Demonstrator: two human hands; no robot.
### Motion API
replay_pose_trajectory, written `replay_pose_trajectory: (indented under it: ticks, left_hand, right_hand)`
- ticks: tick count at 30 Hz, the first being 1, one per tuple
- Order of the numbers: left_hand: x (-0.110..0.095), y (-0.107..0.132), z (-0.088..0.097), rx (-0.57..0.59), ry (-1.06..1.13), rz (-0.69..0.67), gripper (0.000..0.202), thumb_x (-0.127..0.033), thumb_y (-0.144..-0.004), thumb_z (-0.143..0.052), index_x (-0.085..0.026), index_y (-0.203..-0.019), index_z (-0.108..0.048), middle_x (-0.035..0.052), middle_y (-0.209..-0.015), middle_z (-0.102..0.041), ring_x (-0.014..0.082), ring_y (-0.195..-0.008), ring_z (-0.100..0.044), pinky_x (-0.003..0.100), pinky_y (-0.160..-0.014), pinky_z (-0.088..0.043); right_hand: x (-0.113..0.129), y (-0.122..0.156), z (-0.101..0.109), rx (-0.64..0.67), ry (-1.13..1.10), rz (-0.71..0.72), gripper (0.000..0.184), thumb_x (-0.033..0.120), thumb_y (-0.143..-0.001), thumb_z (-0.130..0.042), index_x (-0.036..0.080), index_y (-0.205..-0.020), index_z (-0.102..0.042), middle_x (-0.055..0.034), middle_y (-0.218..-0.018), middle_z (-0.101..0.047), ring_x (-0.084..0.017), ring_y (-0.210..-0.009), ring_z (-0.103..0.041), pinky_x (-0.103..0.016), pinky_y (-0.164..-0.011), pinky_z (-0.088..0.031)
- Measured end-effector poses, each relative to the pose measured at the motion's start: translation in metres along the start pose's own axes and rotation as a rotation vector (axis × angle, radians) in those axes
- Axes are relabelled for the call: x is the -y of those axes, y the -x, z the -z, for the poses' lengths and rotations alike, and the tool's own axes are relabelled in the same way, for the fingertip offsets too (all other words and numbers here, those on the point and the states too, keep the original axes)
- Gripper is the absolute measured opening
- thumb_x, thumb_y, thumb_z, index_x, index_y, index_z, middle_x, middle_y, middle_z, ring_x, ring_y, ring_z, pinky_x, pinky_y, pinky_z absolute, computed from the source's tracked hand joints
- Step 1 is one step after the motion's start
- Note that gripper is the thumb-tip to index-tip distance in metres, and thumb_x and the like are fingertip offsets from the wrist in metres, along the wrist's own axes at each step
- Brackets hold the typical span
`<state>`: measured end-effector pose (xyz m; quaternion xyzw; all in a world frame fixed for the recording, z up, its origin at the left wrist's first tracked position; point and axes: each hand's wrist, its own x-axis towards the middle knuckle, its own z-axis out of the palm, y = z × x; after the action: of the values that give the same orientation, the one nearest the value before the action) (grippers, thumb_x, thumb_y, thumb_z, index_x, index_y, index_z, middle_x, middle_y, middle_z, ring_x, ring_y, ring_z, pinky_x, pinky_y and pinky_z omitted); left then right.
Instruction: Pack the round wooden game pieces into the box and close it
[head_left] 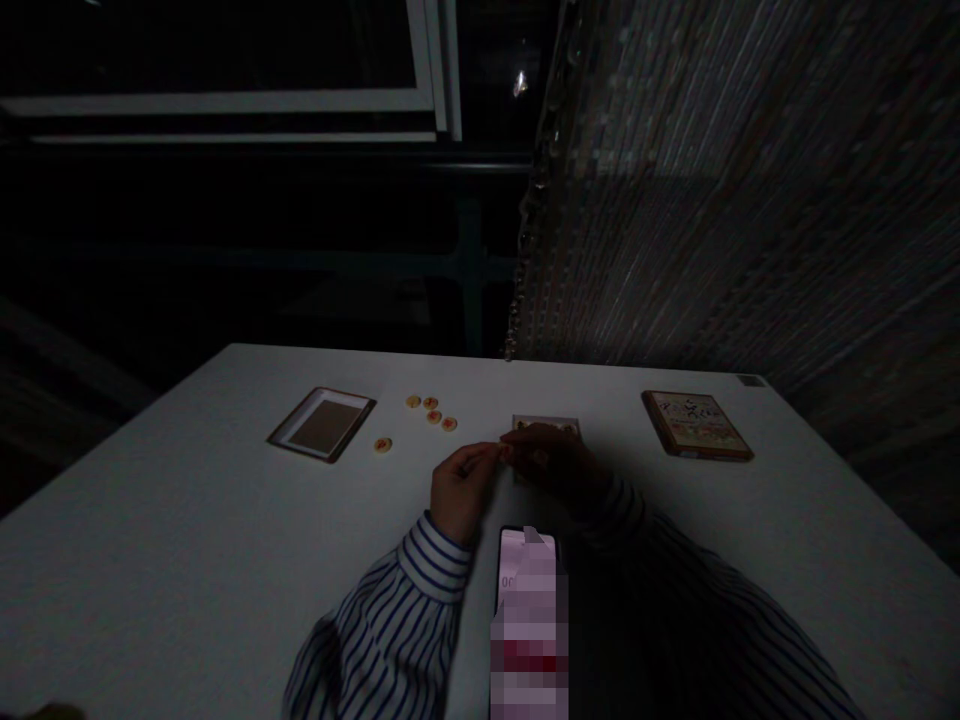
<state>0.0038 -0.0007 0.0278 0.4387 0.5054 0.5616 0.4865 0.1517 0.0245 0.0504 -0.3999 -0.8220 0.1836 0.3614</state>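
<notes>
My left hand (463,484) rests on the white table (187,540) with its fingers pinched together beside a small light tray (546,427). My right hand (559,462) lies in shadow over the near part of that tray, fingers curled, touching the left fingertips. What the fingers hold is too dark and small to make out. Several round yellow pieces with red marks (433,409) lie on the table just left of the hands, one (383,445) apart from the rest. Both sleeves are white with dark stripes.
An open box half with a brown inside (322,424) sits at the left. A printed box lid (697,424) lies at the right. A lit phone (527,590) lies between my forearms. Behind are a dark window and a woven blind (735,200).
</notes>
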Motion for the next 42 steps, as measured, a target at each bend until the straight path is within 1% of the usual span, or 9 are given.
replay_pose_trajectory:
  ticks: [6, 11, 14, 17, 21, 25, 30, 35, 42]
  left_hand:
    - [-0.001, 0.0, -0.001, 0.016, 0.005, 0.029, 0.02, -0.032, -0.066, -0.064, -0.015, -0.078, -0.067, 0.0063, -0.078, -0.07, 0.0172, -0.074, -0.064, 0.028, -0.069, -0.051]
    - [-0.003, 0.002, -0.002, 0.074, 0.063, 0.038, 0.026, -0.03, -0.063, -0.066, -0.014, -0.083, -0.067, 0.007, -0.082, -0.07, 0.0174, -0.078, -0.064, 0.029, -0.073, -0.05]
    - [-0.003, 0.002, -0.002, 0.068, 0.068, 0.049, 0.024, -0.03, -0.062, -0.068, -0.014, -0.08, -0.067, 0.0058, -0.078, -0.07, 0.0161, -0.074, -0.063, 0.028, -0.072, -0.049]
    - [-0.002, 0.002, -0.001, 0.04, 0.077, 0.079, 0.024, -0.031, -0.061, -0.069, -0.014, -0.077, -0.066, 0.0042, -0.073, -0.069, 0.0142, -0.068, -0.062, 0.025, -0.065, -0.049]
    - [-0.003, 0.002, 0.0, 0.042, 0.106, 0.118, 0.026, -0.033, -0.061, -0.069, -0.013, -0.077, -0.065, 0.0034, -0.07, -0.068, 0.0122, -0.064, -0.061, 0.022, -0.06, -0.047]
    - [-0.002, 0.002, 0.0, 0.042, 0.136, 0.146, 0.027, -0.032, -0.061, -0.07, -0.012, -0.078, -0.065, 0.0037, -0.071, -0.068, 0.0114, -0.065, -0.06, 0.021, -0.061, -0.045]
    - [0.001, 0.001, 0.0, 0.061, 0.169, 0.13, 0.028, -0.033, -0.062, -0.069, -0.012, -0.08, -0.065, 0.0044, -0.074, -0.068, 0.0122, -0.066, -0.06, 0.022, -0.062, -0.045]
    - [0.002, 0.001, 0.0, 0.053, 0.175, 0.122, 0.03, -0.033, -0.062, -0.07, -0.011, -0.082, -0.065, 0.0054, -0.074, -0.068, 0.0129, -0.067, -0.061, 0.023, -0.062, -0.046]
    - [0.003, 0.001, 0.001, 0.069, 0.17, 0.101, 0.034, -0.033, -0.062, -0.069, -0.012, -0.089, -0.065, 0.007, -0.08, -0.069, 0.0149, -0.073, -0.062, 0.026, -0.069, -0.047]
  right_hand:
    - [-0.005, 0.0, 0.0, -0.01, -0.069, -0.02, 0.021, 0.03, -0.079, -0.053, 0.018, -0.092, -0.064, -0.0072, -0.086, -0.068, -0.016, -0.077, -0.063, -0.028, -0.068, -0.049]
    - [-0.007, 0.001, 0.003, -0.011, -0.112, -0.031, 0.019, 0.027, -0.078, -0.054, 0.017, -0.091, -0.064, -0.0072, -0.083, -0.068, -0.015, -0.075, -0.063, -0.028, -0.066, -0.05]
    - [-0.007, 0.001, 0.003, -0.02, -0.112, -0.008, 0.021, 0.027, -0.077, -0.054, 0.017, -0.094, -0.063, -0.0073, -0.085, -0.068, -0.016, -0.076, -0.063, -0.028, -0.067, -0.049]
    - [-0.006, 0.001, 0.002, -0.01, -0.008, 0.011, 0.024, 0.028, -0.078, -0.053, 0.015, -0.095, -0.063, -0.0085, -0.084, -0.068, -0.017, -0.075, -0.062, -0.03, -0.067, -0.048]
    - [-0.008, 0.001, 0.0, 0.008, 0.156, 0.07, 0.025, 0.03, -0.079, -0.051, 0.017, -0.097, -0.063, -0.0084, -0.085, -0.067, -0.017, -0.076, -0.061, -0.03, -0.067, -0.047]
    - [-0.01, -0.001, 0.0, 0.016, 0.234, 0.158, 0.025, 0.03, -0.078, -0.052, 0.018, -0.098, -0.062, -0.0083, -0.087, -0.067, -0.018, -0.078, -0.061, -0.031, -0.069, -0.046]
    - [-0.011, -0.002, 0.001, -0.006, 0.266, 0.204, 0.024, 0.031, -0.081, -0.049, 0.016, -0.095, -0.062, -0.008, -0.084, -0.067, -0.017, -0.077, -0.06, -0.031, -0.071, -0.045]
    - [-0.008, -0.002, 0.003, 0.03, 0.272, 0.16, 0.025, 0.033, -0.082, -0.048, 0.016, -0.095, -0.061, -0.0071, -0.082, -0.067, -0.015, -0.074, -0.059, -0.03, -0.069, -0.042]
    - [0.0, -0.005, 0.01, 0.096, 0.322, 0.121, 0.027, 0.035, -0.085, -0.043, 0.018, -0.094, -0.063, -0.0051, -0.078, -0.067, -0.014, -0.072, -0.058, -0.027, -0.066, -0.039]
